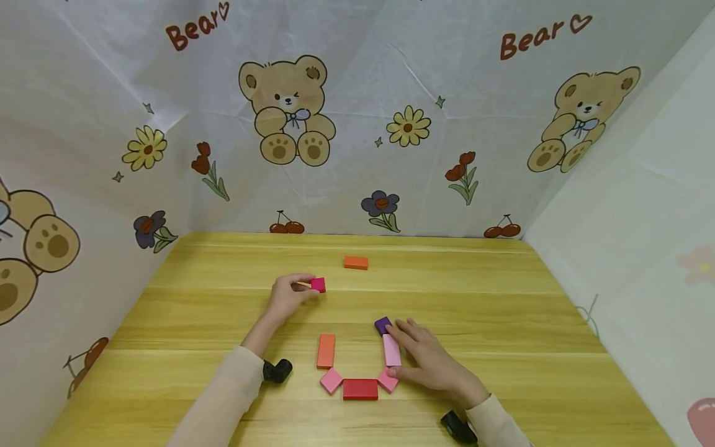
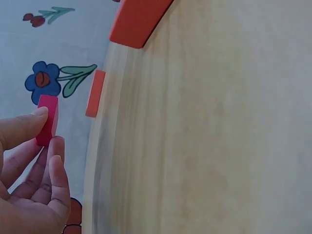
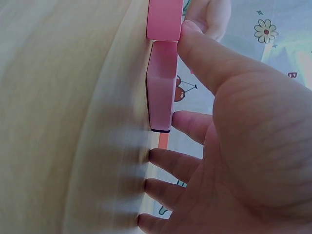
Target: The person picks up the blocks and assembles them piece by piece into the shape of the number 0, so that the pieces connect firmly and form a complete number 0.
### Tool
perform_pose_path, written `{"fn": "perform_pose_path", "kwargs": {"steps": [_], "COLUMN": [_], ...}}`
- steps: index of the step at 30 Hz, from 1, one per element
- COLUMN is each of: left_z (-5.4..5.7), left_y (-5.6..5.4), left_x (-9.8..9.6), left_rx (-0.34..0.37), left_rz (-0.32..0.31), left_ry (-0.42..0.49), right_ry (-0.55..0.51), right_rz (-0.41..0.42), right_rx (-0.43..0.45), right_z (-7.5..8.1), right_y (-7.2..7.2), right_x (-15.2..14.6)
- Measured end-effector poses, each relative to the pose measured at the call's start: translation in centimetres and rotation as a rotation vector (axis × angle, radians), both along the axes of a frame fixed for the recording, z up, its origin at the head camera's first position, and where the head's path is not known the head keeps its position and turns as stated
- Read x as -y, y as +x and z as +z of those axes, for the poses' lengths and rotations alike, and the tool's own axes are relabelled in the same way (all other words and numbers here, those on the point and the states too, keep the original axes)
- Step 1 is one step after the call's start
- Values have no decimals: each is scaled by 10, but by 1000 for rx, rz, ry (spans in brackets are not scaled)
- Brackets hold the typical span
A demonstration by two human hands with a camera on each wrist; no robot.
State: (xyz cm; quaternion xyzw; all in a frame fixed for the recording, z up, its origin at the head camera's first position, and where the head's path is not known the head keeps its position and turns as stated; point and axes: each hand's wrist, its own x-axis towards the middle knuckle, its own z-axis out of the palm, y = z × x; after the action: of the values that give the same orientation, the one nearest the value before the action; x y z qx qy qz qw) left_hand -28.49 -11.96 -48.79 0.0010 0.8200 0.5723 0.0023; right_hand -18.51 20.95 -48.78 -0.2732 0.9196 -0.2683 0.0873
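Note:
My left hand pinches a small magenta block between thumb and fingers, above the left middle of the table. Spread on the right side, my right hand has its thumb at a pink block and its index fingertip by a dark purple block. Between those two lies a light pink block. The right wrist view shows the other fingertips down at the tabletop. A red block, a second pink block and an orange block continue the U-shaped row.
Farther back on the wooden table lies an orange-red block. Behind the table hangs a white cloth printed with bears and flowers. Black wrist devices sit by both sleeves.

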Motion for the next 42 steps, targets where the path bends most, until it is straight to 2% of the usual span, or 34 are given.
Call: {"fn": "perform_pose_path", "kwargs": {"steps": [13,21,28,35,42], "left_z": [-4,-10,-18,-22,-24], "left_y": [25,34,36,38,37], "left_x": [-4,-8,-10,-13,-11], "left_rx": [16,30,-53,-107,-145], "left_rz": [-108,-193,-290,-313,-372], "left_ry": [4,-32,-92,-161,-180], "right_ry": [5,-1,1,5,9], "right_rz": [-3,1,4,-4,2], "right_rx": [-4,-15,-13,-10,-24], "right_z": [0,-1,-1,-2,-3], "right_y": [0,0,0,-1,-1], "right_x": [0,-1,0,0,-1]}}
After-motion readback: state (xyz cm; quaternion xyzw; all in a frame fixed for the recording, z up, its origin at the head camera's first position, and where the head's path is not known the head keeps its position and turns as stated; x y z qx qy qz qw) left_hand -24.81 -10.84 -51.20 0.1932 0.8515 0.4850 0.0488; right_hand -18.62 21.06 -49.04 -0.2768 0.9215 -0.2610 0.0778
